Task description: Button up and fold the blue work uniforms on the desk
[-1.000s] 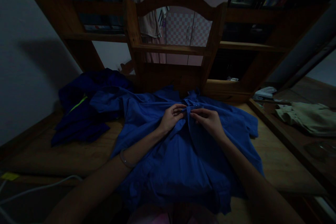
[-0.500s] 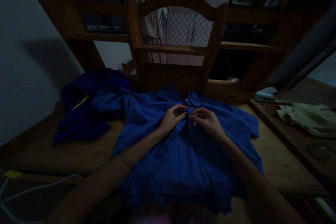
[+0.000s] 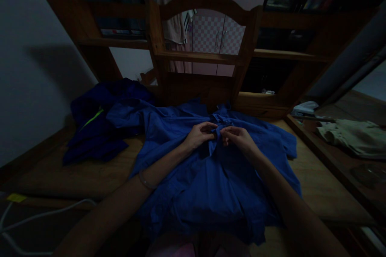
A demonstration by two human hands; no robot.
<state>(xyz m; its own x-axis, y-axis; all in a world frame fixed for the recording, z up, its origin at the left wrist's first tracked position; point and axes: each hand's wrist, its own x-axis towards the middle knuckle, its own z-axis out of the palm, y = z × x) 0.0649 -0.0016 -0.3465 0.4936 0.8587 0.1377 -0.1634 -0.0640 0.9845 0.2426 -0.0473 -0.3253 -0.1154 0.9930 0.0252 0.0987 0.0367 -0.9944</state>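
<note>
A blue short-sleeved shirt lies spread over the wooden desk, collar toward the back and hem at the front edge. My left hand pinches the front edge of the shirt just below the collar. Close beside it, my right hand pinches the same placket from the other side, thumb and forefinger together. A small flap of cloth hangs between the two hands. Whether a button sits between the fingertips is too dark to make out.
A darker blue garment with a bright green stripe lies heaped at the left. Behind the shirt rises a wooden shelf frame. Folded pale cloth lies on the right. A white cable hangs at the front left.
The placket edge between my hands is now lifted and folded up, with a flap showing below the fingers. Both hands stay at nearly the same place.
</note>
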